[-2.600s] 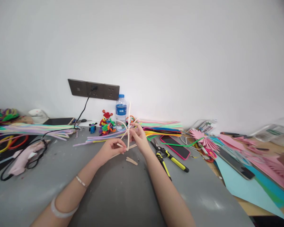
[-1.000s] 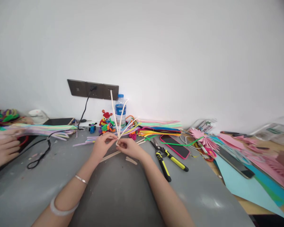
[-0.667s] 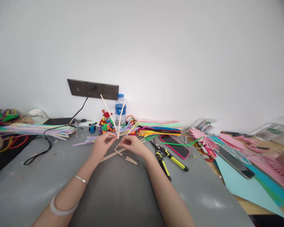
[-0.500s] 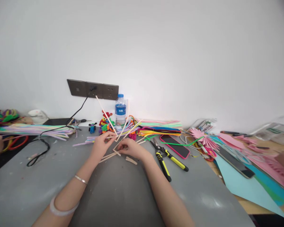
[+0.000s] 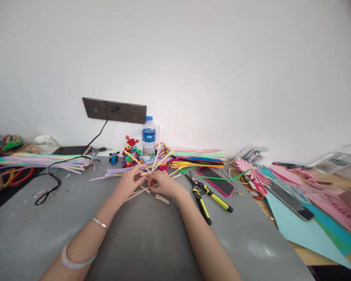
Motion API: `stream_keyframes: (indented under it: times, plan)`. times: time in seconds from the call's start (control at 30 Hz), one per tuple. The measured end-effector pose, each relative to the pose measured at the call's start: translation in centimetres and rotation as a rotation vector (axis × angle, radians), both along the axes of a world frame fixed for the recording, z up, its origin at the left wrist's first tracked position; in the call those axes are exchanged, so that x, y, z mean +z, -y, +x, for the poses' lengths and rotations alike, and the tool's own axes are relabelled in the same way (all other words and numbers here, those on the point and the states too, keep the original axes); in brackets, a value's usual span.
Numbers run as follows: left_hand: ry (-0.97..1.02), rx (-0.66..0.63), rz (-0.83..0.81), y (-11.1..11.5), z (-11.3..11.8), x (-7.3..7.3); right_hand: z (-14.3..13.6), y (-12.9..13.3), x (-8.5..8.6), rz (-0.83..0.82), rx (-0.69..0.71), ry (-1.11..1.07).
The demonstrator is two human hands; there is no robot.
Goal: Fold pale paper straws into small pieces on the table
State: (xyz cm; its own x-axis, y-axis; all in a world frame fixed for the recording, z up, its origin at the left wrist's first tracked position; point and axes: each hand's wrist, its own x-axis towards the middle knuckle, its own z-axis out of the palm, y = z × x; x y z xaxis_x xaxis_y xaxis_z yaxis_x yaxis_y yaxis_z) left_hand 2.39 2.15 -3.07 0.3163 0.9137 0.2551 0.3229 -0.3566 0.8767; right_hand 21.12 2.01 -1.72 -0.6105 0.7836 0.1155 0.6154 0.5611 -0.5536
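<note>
Pipe cleaners [image 5: 159, 142], cream and bent, fanned up between the two hands above the grey table [image 5: 152, 242]. The left hand [image 5: 132, 181] pinched one between thumb and fingertips, while the right hand [image 5: 163, 184] had its fingers curled around others, close beside the left. Short cream pieces [image 5: 162, 199] lay just below the right hand. Pruners [image 5: 204, 190] rested near the right forearm, beside a pink-edged phone [image 5: 216, 181]; a water bottle [image 5: 149, 137] stood upright behind the hands.

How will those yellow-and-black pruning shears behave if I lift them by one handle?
The pruning shears look stiff, and probably heavy for their size given the metallic blades. With the handles spread, the free one may swing. Lying flat, they seem unlikely to roll.
</note>
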Motion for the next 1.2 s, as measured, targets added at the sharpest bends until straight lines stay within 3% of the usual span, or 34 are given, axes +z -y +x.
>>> stream_keyframes:
  times: [0.13, 0.27, 0.47, 0.67, 0.83, 1.0, 1.2]
  plan:
    - [0.015, 0.021, 0.027, 0.0, 0.1, 0.0, -0.2, 0.0, -0.2, 0.019, -0.003, -0.030]
    - [0.125, 0.108, 0.007, -0.1, -0.1, 0.3, 0.1, -0.3, -0.1, 0.047, -0.001, -0.127]
    - [0.325, 0.138, -0.068, -0.4, -0.3, 0.8, 1.3, -1.0, 0.2, 0.142, 0.020, -0.177]
    - [0.303, 0.121, -0.141, -0.6, -0.6, 0.6, 2.0, -1.4, 0.8, 0.287, -0.005, -0.271]
    - [0.317, 0.122, -0.169, -0.9, -0.7, 0.0, 2.6, -0.7, 2.0, 0.405, -0.192, -0.449]
    - [0.354, 0.168, -0.201, -0.8, -0.3, 0.3, 3.3, -0.5, 2.5, 0.360, -0.551, -0.873]
    - [0.333, 0.305, 0.015, -0.2, -0.3, 1.4, 4.5, -1.7, 2.6, 0.360, -0.723, -1.410]
